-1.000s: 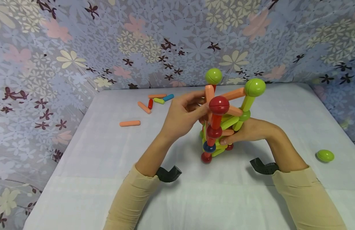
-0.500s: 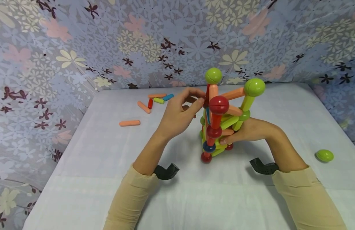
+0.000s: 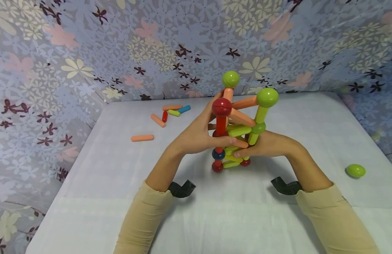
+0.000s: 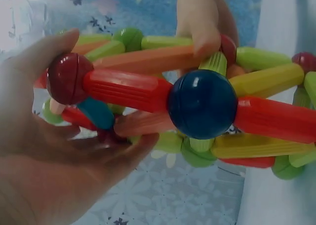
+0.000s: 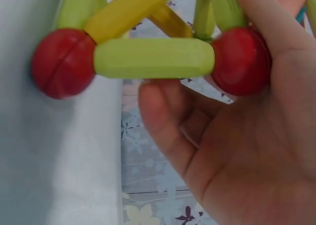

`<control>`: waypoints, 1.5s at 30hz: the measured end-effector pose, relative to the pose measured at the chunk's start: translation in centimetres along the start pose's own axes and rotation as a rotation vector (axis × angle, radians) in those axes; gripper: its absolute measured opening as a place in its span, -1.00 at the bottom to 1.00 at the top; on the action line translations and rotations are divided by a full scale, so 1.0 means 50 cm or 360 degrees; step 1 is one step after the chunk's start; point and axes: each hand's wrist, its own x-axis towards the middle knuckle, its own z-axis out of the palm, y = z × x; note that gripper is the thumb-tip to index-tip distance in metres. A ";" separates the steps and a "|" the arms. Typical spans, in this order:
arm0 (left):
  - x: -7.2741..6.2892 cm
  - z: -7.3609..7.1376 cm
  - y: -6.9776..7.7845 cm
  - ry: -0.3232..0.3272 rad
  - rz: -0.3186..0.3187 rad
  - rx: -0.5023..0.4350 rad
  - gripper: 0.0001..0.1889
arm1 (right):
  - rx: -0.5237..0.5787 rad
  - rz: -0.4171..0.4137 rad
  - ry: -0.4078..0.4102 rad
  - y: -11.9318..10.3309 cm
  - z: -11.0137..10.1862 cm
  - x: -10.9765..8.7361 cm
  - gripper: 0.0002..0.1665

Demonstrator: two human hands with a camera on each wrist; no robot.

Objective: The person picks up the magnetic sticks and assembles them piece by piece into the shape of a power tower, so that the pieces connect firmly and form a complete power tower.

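Note:
A tower of magnetic rods and balls (image 3: pixel 220 123) stands on the table between both hands. Red, orange, yellow and lime rods join its balls, with two lime balls and a red one on top. My left hand (image 3: pixel 196 135) grips its left side, the thumb across the front and the other fingers behind. On the opposite side my right hand (image 3: pixel 273 144) holds the lower part, thumb in front. In the left wrist view a dark blue ball (image 4: pixel 202 104) sits between red rods. The right wrist view has curled right-hand fingers around a red-ball corner (image 5: pixel 242 62), partly hidden by the thumb.
Loose orange rods (image 3: pixel 142 138), a red rod (image 3: pixel 164 116), a lime rod (image 3: pixel 174 113) and a blue rod (image 3: pixel 184 109) lie at the back left of the white table (image 3: pixel 120 176). A lime ball (image 3: pixel 356 170) rests at the right. Flowered cloth (image 3: pixel 151 46) hangs behind.
My left hand has gone from pinching near the upper rods to gripping the tower's side lower down. The tower has shifted slightly left and turned a little, the right hand staying on it.

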 end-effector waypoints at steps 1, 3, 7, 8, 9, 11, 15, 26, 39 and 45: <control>0.000 -0.001 -0.006 -0.0007 0.0027 -0.0007 0.09 | -0.0005 0.0023 -0.0018 0.000 0.000 -0.002 -0.57; 0.004 -0.005 -0.024 -0.0035 0.0079 -0.0014 0.09 | -0.0034 0.0086 -0.0042 0.003 -0.002 -0.008 -0.48; 0.009 -0.014 -0.062 -0.0055 0.0109 0.0024 0.12 | -0.0187 0.0275 -0.0062 0.024 -0.018 -0.035 -0.25; 0.010 -0.016 -0.068 -0.0051 0.0102 0.0024 0.11 | -0.0235 0.0341 -0.0049 0.029 -0.026 -0.046 -0.18; 0.010 -0.019 -0.071 -0.0048 0.0099 0.0022 0.11 | -0.0268 0.0396 -0.0037 0.036 -0.034 -0.058 -0.12; 0.010 -0.023 -0.074 -0.0033 0.0079 0.0012 0.11 | -0.0348 0.0460 0.0008 0.048 -0.055 -0.089 -0.04; 0.012 -0.023 -0.071 -0.0051 0.0076 0.0005 0.11 | -0.0553 0.0577 0.0168 0.070 -0.094 -0.161 -0.13; 0.015 -0.023 -0.055 -0.0132 0.0146 -0.0057 0.03 | -0.0265 0.0520 0.0103 0.127 -0.036 -0.146 -0.01; 0.013 -0.067 -0.129 -0.0431 0.0098 -0.0665 -0.18 | -0.0077 0.0292 0.0087 0.146 0.029 -0.075 -0.01; -0.002 -0.148 -0.197 0.0419 -0.0231 0.0260 -0.58 | -0.0066 0.0292 0.0037 0.151 0.035 -0.070 -0.06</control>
